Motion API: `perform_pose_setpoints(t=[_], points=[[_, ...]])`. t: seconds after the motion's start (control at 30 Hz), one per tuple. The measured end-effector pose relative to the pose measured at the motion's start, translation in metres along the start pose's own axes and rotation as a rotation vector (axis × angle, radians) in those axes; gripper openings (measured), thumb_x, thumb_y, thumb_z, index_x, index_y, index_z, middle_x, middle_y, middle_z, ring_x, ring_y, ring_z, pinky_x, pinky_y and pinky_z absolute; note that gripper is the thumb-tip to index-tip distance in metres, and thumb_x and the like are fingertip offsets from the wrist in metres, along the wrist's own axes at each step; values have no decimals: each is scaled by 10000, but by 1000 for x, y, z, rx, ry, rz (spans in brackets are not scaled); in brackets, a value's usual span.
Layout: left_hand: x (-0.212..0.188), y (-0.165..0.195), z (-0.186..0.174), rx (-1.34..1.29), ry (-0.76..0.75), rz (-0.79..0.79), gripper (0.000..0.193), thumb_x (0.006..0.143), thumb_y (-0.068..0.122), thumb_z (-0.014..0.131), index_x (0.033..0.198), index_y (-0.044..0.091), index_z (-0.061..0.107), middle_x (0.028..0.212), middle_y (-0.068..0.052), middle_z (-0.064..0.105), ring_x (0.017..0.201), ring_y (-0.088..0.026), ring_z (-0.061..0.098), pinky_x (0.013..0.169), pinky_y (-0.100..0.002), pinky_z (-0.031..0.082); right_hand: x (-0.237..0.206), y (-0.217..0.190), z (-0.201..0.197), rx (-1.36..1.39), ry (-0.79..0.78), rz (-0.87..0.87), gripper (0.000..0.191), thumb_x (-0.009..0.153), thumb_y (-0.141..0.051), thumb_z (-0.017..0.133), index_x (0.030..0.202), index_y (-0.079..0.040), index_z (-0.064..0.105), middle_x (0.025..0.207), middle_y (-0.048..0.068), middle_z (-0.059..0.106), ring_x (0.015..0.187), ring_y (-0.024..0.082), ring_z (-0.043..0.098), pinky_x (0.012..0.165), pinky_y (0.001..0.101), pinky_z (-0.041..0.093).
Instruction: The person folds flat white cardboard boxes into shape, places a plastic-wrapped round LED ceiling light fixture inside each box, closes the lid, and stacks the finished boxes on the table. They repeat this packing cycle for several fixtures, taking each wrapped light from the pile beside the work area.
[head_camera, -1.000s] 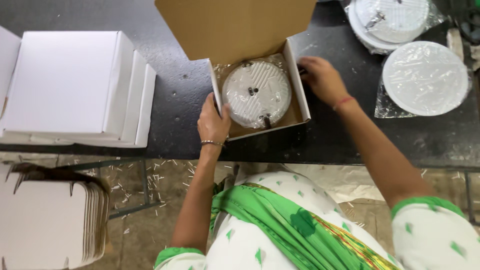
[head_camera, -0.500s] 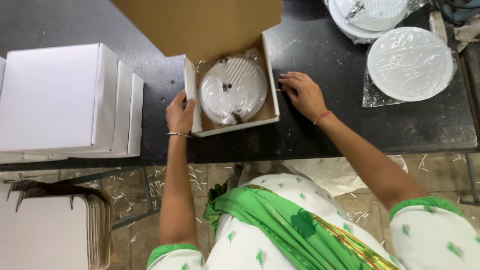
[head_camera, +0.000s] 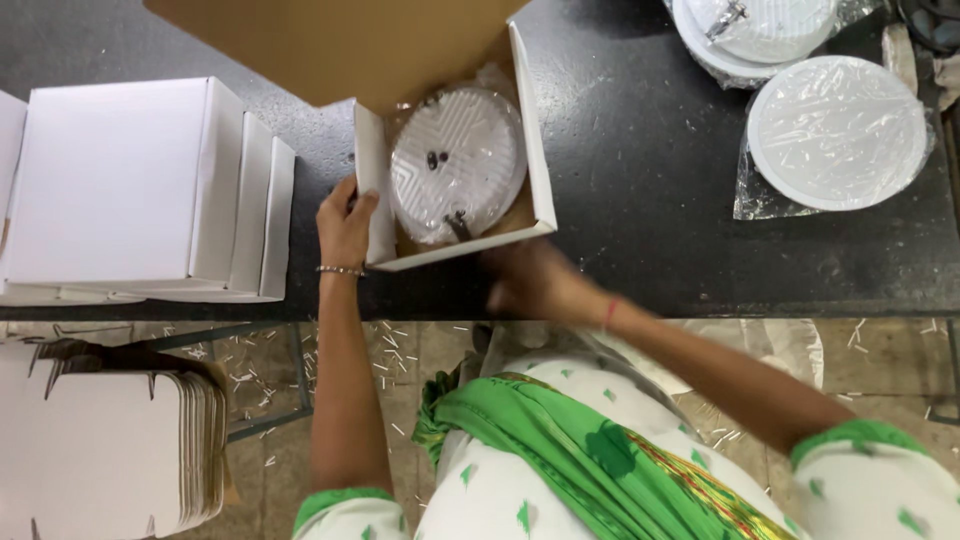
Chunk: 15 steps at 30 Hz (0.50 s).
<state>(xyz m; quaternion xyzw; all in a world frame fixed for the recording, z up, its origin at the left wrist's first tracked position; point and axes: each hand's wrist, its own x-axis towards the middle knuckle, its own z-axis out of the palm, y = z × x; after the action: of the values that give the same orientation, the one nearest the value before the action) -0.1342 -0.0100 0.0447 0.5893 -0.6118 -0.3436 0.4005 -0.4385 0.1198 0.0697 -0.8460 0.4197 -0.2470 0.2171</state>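
Wrapped round lamp seated in open box, lid still up; left hand pinching its left wall, right hand blurred at its front edge, grip unclear.

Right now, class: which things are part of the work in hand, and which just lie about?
In hand: left hand; right hand; open box; wrapped round disc inside it.

Lying about: closed white boxes; wrapped discs; flat box blanks.

On the counter, a disc lies in the open box; closed boxes stand left, wrapped discs right.
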Motion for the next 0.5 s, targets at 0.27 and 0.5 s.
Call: perform_pose_setpoints(t=[0.27, 0.5], points=[[-34, 33, 65, 333, 235, 181, 385, 892, 196, 693, 1253, 63, 672, 1103, -203, 709, 944, -407, 704, 834, -465, 550, -42, -26, -73, 612, -70, 139, 149, 926, -118, 730, 1053, -75, 793, 1066, 54, 811, 958, 161, 776, 859, 313, 614], [-24, 70, 55, 346, 149, 76, 760, 767, 457, 879, 1299, 7, 575, 1163, -171, 674, 931, -290, 701, 838, -430, 566, -5, 94, -152, 195, 816, 244, 400, 991, 87, 724, 1328, 34, 516, 1224, 123, 629, 1084, 173, 634, 922, 305, 577]])
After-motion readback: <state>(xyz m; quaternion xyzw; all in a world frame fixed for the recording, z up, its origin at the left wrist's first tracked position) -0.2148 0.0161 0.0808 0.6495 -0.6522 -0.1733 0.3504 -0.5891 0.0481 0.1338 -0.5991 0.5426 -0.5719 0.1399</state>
